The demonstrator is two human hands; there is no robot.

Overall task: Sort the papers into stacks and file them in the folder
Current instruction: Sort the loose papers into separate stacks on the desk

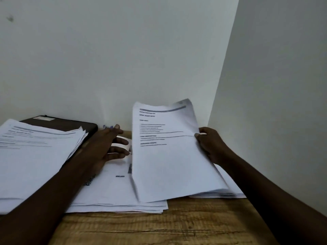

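Note:
My right hand (211, 145) pinches the right edge of a printed sheet (169, 156) and holds it tilted up above the table. Under it lies a stack of white papers (115, 191) in the middle. My left hand (108, 145) hovers over or rests on that middle stack with fingers spread straight. A second stack (35, 152) lies at the left, partly on top of a dark brown folder (70, 123). More papers (228, 188) lie under the raised sheet at the right.
The wooden table (177, 225) stands in a corner, with white walls (123, 59) behind and on the right. A small blue-and-white object (107, 126) lies by the back wall, beyond my left fingertips.

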